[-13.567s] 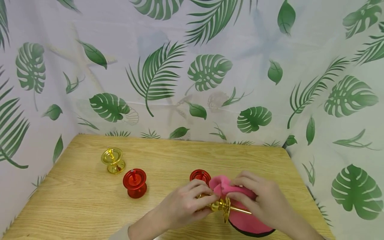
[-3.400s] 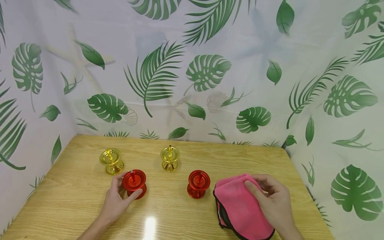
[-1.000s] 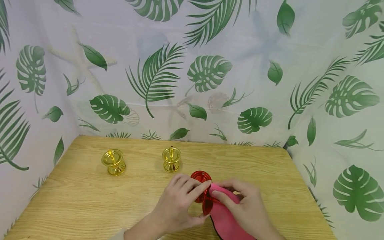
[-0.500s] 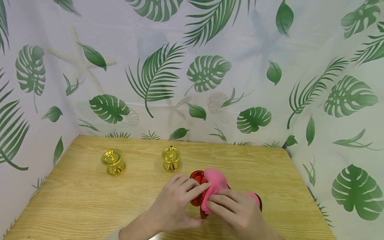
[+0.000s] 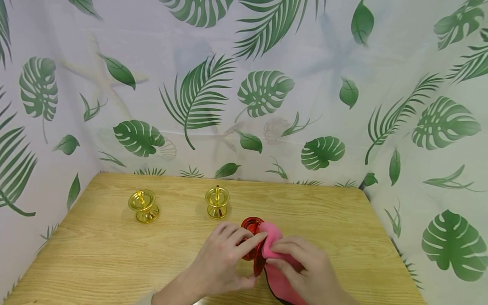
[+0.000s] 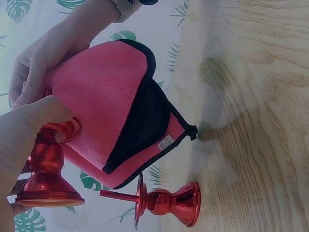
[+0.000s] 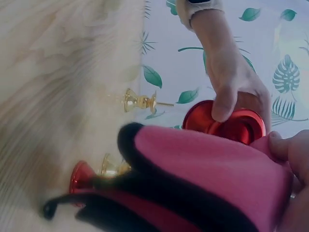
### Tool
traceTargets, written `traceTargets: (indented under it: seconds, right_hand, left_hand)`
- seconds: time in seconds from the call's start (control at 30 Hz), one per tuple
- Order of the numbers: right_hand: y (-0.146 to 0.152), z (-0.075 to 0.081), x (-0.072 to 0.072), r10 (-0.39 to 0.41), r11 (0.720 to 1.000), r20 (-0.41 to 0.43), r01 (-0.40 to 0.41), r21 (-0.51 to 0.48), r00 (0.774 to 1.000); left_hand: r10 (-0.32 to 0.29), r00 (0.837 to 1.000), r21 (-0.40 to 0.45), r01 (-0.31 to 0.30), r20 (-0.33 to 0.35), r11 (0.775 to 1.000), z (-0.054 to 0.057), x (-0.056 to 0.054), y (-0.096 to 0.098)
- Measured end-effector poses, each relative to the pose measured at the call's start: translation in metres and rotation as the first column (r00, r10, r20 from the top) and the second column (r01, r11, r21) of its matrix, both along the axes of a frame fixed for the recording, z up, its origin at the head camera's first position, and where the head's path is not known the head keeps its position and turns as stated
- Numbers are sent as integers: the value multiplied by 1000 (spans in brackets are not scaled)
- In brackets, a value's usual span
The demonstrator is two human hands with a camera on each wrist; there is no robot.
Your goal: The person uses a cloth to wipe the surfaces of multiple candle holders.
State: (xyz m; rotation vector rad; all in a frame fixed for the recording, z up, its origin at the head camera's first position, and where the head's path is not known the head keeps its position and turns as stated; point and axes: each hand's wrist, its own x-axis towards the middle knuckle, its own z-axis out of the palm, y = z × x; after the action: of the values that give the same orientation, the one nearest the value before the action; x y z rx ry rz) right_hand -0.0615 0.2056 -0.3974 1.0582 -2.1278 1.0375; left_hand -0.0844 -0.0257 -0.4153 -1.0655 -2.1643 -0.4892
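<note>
My left hand (image 5: pixel 225 258) grips a shiny red candle holder (image 6: pixel 47 162) with a flared base, held up off the table and tipped over toward my right hand. A pink cloth with black trim (image 6: pixel 104 82) is pinched in my right hand (image 5: pixel 310 269). Its upper part bunches against the holder's dish, and the rest hangs down below. In the left wrist view the cloth hides most of the holder's spike. Behind my left fingers in the head view stands a second red candle holder (image 5: pixel 251 223), upright on the table, partly covered by hand and cloth.
Two gold candle holders stand upright toward the back of the wooden table (image 5: pixel 95 254): one at the left (image 5: pixel 144 206), another near the middle (image 5: pixel 217 203). A leaf-printed white curtain (image 5: pixel 213 93) closes off the back and both sides.
Earlier my hands held a gold candle holder, now standing at back middle. My left hand has since lifted the left red one to the cloth. Lately the cloth has shifted and re-bunched over its dish.
</note>
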Motion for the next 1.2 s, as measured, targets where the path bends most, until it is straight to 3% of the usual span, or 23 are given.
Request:
traceTargets:
  seconds: [0.17, 0.27, 0.5, 0.63, 0.73, 0.83, 0.93, 1.0, 1.07, 1.2]
  right_hand:
    - [9, 7, 3, 12, 1000, 93, -10, -27, 996]
    - [10, 8, 5, -3, 1000, 106, 5, -19, 994]
    - [0, 5, 0, -30, 1000, 79, 30, 9, 996]
    - [-8, 4, -1, -60, 998, 107, 56, 37, 992]
    - [-9, 4, 0, -44, 999, 225, 43, 11, 973]
    - [-7, 5, 2, 9, 998, 357, 14, -61, 934]
    - [-1, 7, 3, 49, 989, 412, 12, -145, 910]
    - [2, 8, 4, 69, 980, 405, 14, -197, 912]
    - [6, 9, 5, 57, 971, 356, 32, -238, 933]
    - [9, 3, -1, 79, 937, 131, -29, -348, 988]
  left_hand:
    - [15, 999, 6, -16, 43, 1000, -2, 0, -5]
    - [15, 999, 6, -16, 48, 1000, -3, 0, -6]
    - [-34, 999, 53, 36, -33, 998, -4, -1, -1]
    - [-45, 998, 63, 47, -36, 997, -6, 0, 1]
    - [-41, 999, 67, 42, -8, 997, -8, 1, 0]
    - [-28, 999, 68, 26, 39, 997, -11, 2, -3]
    - [-8, 997, 74, 2, 80, 997, -13, 2, -7]
    - [3, 995, 86, -12, 101, 996, -13, 2, -10]
    - [7, 990, 109, -22, 138, 994, -13, 2, -13]
    - [2, 966, 175, -49, 258, 983, -9, 2, -14]
